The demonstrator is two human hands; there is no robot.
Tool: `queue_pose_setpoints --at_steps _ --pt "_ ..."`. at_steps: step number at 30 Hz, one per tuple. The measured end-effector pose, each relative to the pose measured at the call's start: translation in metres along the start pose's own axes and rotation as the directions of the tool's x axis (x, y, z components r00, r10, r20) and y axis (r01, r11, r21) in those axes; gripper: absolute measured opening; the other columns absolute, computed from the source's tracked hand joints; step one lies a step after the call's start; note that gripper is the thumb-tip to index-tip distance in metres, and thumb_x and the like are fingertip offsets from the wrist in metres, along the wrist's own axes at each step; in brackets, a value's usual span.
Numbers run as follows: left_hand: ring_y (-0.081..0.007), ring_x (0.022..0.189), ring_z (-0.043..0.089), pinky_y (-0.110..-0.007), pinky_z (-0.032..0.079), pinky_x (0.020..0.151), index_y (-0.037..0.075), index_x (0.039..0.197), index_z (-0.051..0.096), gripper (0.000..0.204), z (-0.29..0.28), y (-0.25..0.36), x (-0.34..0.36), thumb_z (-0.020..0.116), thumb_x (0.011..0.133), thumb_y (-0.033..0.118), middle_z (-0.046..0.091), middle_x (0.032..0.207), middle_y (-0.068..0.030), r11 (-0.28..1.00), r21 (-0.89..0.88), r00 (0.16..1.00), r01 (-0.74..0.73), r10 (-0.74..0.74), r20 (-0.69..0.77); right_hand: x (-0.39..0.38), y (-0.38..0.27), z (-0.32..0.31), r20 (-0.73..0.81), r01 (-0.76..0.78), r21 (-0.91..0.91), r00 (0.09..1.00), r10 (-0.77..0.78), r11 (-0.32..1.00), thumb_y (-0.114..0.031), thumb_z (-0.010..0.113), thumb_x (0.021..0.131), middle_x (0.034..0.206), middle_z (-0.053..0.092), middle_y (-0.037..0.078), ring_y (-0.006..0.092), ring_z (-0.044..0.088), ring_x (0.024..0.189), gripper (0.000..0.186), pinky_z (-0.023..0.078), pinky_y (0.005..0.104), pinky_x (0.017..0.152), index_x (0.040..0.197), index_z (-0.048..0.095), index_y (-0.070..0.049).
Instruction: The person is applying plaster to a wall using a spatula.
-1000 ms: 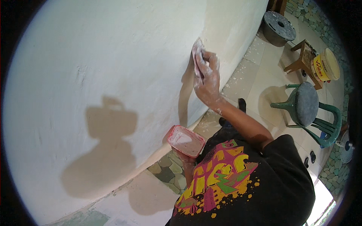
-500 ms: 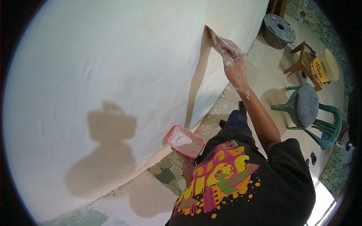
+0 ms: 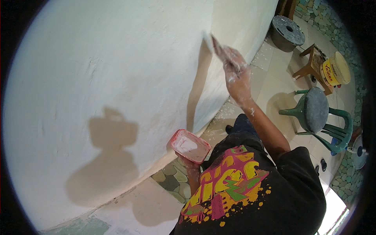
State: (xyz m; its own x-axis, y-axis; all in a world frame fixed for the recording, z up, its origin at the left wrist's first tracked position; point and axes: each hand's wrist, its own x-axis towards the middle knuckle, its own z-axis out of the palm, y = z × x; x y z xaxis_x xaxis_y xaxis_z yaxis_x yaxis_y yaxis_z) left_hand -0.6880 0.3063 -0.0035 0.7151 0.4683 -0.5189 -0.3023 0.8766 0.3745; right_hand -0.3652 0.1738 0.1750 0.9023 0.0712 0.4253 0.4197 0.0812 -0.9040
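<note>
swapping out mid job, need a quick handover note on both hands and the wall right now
Right hand: raised, pressing a flat scraper blade against the white wall.
Left hand: holds a pink tray of white filler low by the chest.
Done: wall is mostly coated white.
Left: a duller buff patch shows mid-wall; strip near the stone base looks uneven.
Behind: green plastic chair, yellow-labelled tub.

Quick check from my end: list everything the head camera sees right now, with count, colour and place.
wall: one, white, fills left and centre
scraper blade: one, pale, edge against wall
tray: one, red, white paste inside, near wall base
plastic chair: one, green, right floor
wooden stool: one, brown, upper right
bucket: one, yellow, on the stool
metal drum: one, grey, top right
right hand: holds the blade
left hand: under the tray
</note>
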Motion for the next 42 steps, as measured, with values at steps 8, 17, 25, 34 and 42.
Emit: queue_pose_setpoints --at_steps 8,17,25,34,42 --pt "-0.0363 0.124 0.058 -0.06 0.048 0.103 0.019 0.146 0.047 0.077 -0.004 -0.012 -0.015 0.048 0.091 0.074 0.056 0.141 -0.0079 0.997 -0.003 0.994 -0.082 0.082 -0.071 -0.05 0.023 0.045 0.076 0.152 -0.146 0.987 -0.142 0.978 0.018 0.049 0.088 0.137 0.053 0.016 0.0293 0.052 0.131 0.06 0.039 0.0321 0.111 0.142 0.057 -0.007" --pt "-0.0369 0.118 0.06 -0.065 0.05 0.095 0.017 0.139 0.053 0.071 0.011 -0.003 -0.004 0.049 0.092 0.071 0.061 0.132 -0.009 1.0 0.01 0.999 -0.024 0.023 0.032 -0.022 0.023 -0.005 0.029 0.024 -0.073 0.999 -0.022 0.997 0.017 0.048 0.086 0.134 0.062 0.019 0.0258 0.06 0.124 0.054 0.045 0.0296 0.103 0.135 0.062 -0.003" --pt "-0.0366 0.123 0.059 -0.06 0.05 0.102 0.018 0.145 0.047 0.079 -0.006 -0.013 -0.02 0.052 0.089 0.074 0.059 0.138 -0.0091 0.997 -0.034 0.998 -0.064 0.063 -0.01 -0.031 0.022 0.024 0.039 0.026 -0.071 0.999 -0.023 0.997 0.018 0.046 0.087 0.135 0.059 0.013 0.0214 0.059 0.118 0.06 0.046 0.0241 0.092 0.138 0.062 -0.009" --pt "-0.0368 0.124 0.057 -0.066 0.047 0.101 0.021 0.146 0.045 0.078 -0.007 -0.003 -0.012 0.049 0.09 0.075 0.054 0.14 -0.0084 0.999 0.034 0.986 -0.004 -0.002 0.165 -0.017 0.038 -0.011 0.151 0.074 -0.031 0.986 -0.069 0.997 0.019 0.051 0.084 0.129 0.063 0.018 0.0284 0.06 0.123 0.054 0.046 0.0324 0.104 0.13 0.066 -0.006" --pt "-0.0372 0.129 0.054 -0.067 0.044 0.104 0.02 0.146 0.046 0.083 -0.027 -0.017 -0.032 0.056 0.085 0.076 0.056 0.141 -0.0091 0.994 -0.058 0.996 -0.089 0.089 -0.012 -0.015 0.05 0.01 0.04 -0.095 -0.025 0.995 0.096 0.995 0.015 0.05 0.09 0.126 0.066 0.016 0.0223 0.061 0.12 0.04 0.045 0.0301 0.107 0.126 0.065 0.006"
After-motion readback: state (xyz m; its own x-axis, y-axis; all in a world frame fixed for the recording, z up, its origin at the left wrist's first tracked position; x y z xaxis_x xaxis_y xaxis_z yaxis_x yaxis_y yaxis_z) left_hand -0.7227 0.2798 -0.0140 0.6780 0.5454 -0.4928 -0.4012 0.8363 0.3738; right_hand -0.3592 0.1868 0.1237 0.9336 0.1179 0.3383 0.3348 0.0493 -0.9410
